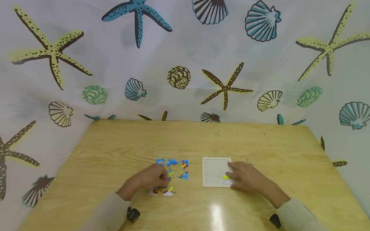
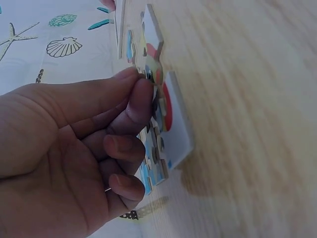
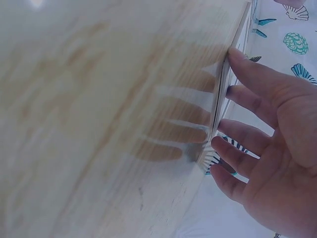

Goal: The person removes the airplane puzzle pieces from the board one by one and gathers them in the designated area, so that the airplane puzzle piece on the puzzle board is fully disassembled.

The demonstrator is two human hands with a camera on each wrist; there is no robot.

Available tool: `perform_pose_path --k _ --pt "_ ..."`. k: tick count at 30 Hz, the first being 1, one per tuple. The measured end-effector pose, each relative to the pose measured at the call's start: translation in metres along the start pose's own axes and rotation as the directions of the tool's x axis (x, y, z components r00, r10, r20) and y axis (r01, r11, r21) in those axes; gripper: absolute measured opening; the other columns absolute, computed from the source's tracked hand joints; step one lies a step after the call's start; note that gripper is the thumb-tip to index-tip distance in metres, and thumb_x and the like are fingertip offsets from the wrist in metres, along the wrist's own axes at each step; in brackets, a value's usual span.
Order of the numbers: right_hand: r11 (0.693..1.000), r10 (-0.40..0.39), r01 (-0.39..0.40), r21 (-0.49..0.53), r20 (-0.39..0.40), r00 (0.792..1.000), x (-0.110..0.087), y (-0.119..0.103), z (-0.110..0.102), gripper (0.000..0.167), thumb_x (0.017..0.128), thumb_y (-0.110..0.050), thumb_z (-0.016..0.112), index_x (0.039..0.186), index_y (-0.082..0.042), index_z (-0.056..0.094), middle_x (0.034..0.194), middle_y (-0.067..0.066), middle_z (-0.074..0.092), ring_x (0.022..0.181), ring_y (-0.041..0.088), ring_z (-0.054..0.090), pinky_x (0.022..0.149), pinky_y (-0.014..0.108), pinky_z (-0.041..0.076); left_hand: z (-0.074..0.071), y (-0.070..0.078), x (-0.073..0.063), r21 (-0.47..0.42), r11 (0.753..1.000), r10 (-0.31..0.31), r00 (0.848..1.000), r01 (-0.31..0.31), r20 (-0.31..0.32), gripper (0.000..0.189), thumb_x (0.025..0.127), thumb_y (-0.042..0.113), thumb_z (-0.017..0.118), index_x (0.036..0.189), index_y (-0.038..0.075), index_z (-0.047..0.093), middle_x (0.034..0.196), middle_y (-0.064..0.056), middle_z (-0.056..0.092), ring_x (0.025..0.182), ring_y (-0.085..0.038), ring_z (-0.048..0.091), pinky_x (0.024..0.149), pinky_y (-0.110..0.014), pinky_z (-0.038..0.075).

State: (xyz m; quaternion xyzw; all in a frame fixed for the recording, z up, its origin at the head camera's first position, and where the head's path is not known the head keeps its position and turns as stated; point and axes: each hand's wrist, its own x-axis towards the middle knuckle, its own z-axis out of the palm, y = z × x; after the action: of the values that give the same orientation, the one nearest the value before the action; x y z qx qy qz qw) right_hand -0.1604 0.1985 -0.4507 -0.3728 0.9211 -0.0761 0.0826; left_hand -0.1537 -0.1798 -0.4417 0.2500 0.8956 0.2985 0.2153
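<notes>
My left hand (image 1: 153, 177) is over the loose jigsaw pieces (image 1: 172, 162) on the table. In the left wrist view, its thumb and index finger (image 2: 140, 101) pinch together at a puzzle piece, mostly hidden by the fingertips; the other fingers curl inward. A piece with a red curve on white (image 2: 179, 126) lies right by them. My right hand (image 1: 250, 178) rests at the right side of a shallow white puzzle tray (image 1: 204, 173), its fairly straight fingers (image 3: 247, 99) touching the rim. One yellow, blue and white piece (image 1: 226, 181) sits in the tray's lower right corner.
Both lie on a wooden table (image 1: 127, 138), the pieces left of the tray. A white cloth (image 1: 162, 54) printed with starfish and shells hangs behind the table and at its sides. Black straps (image 1: 133, 214) show near both wrists.
</notes>
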Motion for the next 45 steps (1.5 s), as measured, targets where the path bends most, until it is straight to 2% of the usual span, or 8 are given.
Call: perform_pose_path --k 4,11,18,26,31,34,40,45 --pt "1.0 -0.003 0.003 -0.019 -0.006 1.0 -0.004 0.001 0.0 0.046 0.085 -0.034 0.068 0.123 -0.008 0.064 0.138 0.021 0.049 0.123 0.043 0.048 0.095 0.06 0.041 0.003 -0.001 0.006 0.006 1.0 0.01 1.0 -0.01 0.001 0.012 0.086 0.007 0.067 0.073 0.009 0.068 0.069 0.004 0.062 0.058 -0.005 0.05 0.055 -0.021 0.043" --pt "0.999 0.025 -0.025 0.026 -0.006 1.0 -0.01 0.003 0.001 0.046 0.083 -0.034 0.07 0.122 -0.008 0.065 0.137 0.021 0.051 0.123 0.043 0.048 0.094 0.062 0.04 0.006 0.002 0.014 -0.02 0.999 0.027 1.0 -0.026 0.017 0.013 0.084 0.005 0.066 0.071 0.008 0.067 0.067 0.004 0.06 0.057 -0.005 0.048 0.053 -0.021 0.041" --pt "0.998 0.039 -0.038 0.045 -0.027 0.999 -0.011 -0.001 0.007 0.048 0.08 -0.034 0.073 0.119 -0.008 0.066 0.135 0.021 0.053 0.122 0.042 0.049 0.094 0.062 0.041 0.006 0.009 0.012 -0.054 0.997 0.05 0.998 -0.049 0.027 0.011 0.082 0.001 0.061 0.075 0.006 0.068 0.067 0.001 0.062 0.053 -0.005 0.047 0.052 -0.02 0.041" --pt "0.986 0.07 -0.063 0.156 -0.04 0.997 -0.009 -0.007 0.013 0.046 0.079 -0.035 0.074 0.117 -0.009 0.068 0.136 0.017 0.054 0.125 0.039 0.049 0.1 0.058 0.038 0.007 0.015 0.011 -0.076 0.996 0.058 0.997 -0.055 0.042 0.014 0.084 0.001 0.06 0.076 0.008 0.069 0.067 0.001 0.062 0.052 -0.004 0.045 0.055 -0.02 0.043" --pt "0.968 0.095 -0.087 0.235 -0.023 0.995 -0.005 -0.006 0.006 0.046 0.08 -0.034 0.074 0.118 -0.008 0.067 0.138 0.016 0.052 0.129 0.039 0.045 0.104 0.056 0.036 0.002 0.024 0.019 -0.025 0.997 0.078 0.997 -0.077 0.02 0.012 0.088 0.005 0.062 0.078 0.008 0.069 0.075 0.002 0.064 0.059 -0.005 0.052 0.059 -0.021 0.045" --pt "0.96 0.099 -0.091 0.266 -0.016 0.995 -0.003 -0.004 0.003 0.048 0.08 -0.033 0.074 0.12 -0.007 0.066 0.14 0.016 0.05 0.13 0.04 0.043 0.104 0.057 0.035 0.0 0.032 0.026 -0.01 0.996 0.092 0.996 -0.092 0.015 0.012 0.088 0.006 0.062 0.078 0.007 0.069 0.073 0.001 0.063 0.057 -0.005 0.049 0.057 -0.02 0.043" --pt "0.973 0.105 -0.096 0.208 -0.034 0.994 -0.001 -0.003 -0.004 0.057 0.079 -0.034 0.074 0.127 -0.005 0.06 0.143 0.017 0.047 0.13 0.042 0.042 0.103 0.059 0.034 -0.001 0.045 0.044 0.003 0.997 0.076 0.997 -0.076 -0.015 0.007 0.086 0.008 0.067 0.079 0.008 0.067 0.074 0.003 0.062 0.059 -0.007 0.049 0.055 -0.02 0.042" --pt "0.973 0.144 -0.136 0.186 -0.034 0.989 -0.003 -0.001 -0.006 0.063 0.077 -0.035 0.077 0.129 -0.004 0.058 0.144 0.016 0.045 0.131 0.042 0.041 0.102 0.062 0.033 0.003 0.056 0.057 0.003 0.996 0.084 0.996 -0.084 -0.025 0.004 0.085 0.01 0.07 0.084 0.007 0.067 0.079 0.001 0.064 0.067 -0.009 0.053 0.061 -0.022 0.045"
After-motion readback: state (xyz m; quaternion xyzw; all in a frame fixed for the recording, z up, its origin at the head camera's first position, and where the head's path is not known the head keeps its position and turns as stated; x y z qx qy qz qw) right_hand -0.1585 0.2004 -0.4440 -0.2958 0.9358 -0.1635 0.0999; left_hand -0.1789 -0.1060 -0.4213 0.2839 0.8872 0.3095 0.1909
